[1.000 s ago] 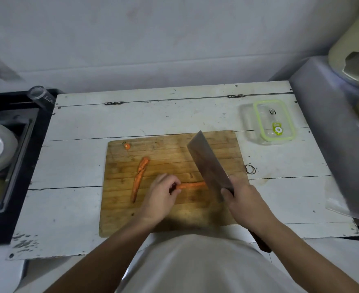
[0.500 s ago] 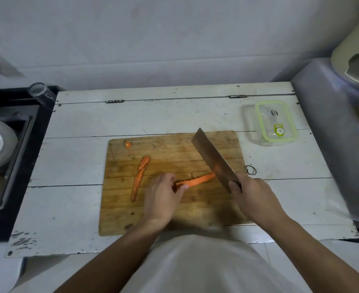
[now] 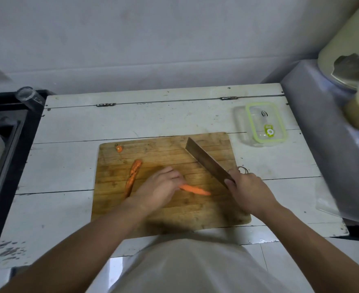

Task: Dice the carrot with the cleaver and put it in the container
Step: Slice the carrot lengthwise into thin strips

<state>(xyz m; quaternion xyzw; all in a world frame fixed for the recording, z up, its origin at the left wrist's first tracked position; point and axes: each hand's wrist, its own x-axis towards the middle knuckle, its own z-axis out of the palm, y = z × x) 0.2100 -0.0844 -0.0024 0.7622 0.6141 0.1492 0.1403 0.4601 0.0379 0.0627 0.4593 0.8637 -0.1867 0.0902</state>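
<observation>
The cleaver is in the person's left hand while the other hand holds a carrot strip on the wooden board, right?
Not quite. In the head view the cleaver is in the right hand; the left hand holds the carrot strip on the wooden board.

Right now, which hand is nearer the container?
Right. The right hand holds the cleaver just below-left of the container; the left hand is farther left, on a carrot strip.

Home kitchen: wood chopping board w/ cleaver, sink w/ dishes.
</observation>
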